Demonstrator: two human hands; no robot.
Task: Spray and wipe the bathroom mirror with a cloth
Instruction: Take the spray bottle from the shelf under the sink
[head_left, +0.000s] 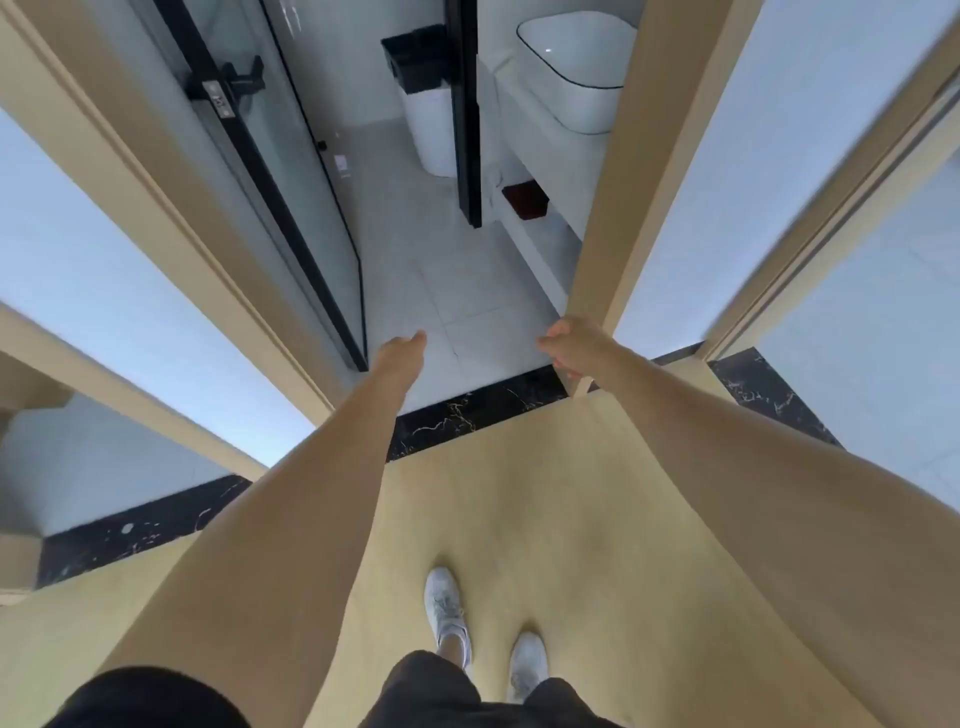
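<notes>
Mirror, cloth, spray: none visible. Left hand (400, 349): extended over the pale bathroom floor (441, 270), fingers loosely curled, holding nothing. Right hand (569, 345): at the door frame (618, 208) edge; its grip cannot be told. Beyond: basin (576, 67), white bin (428, 130), black threshold (467, 415).

Black gold-veined threshold (467, 415) — white shoes (447, 608)

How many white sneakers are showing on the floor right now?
2. The left white sneaker is stepped forward on the tan floor; the right white sneaker sits behind it, nearer the dark shorts. Neither seems hidden.
</notes>
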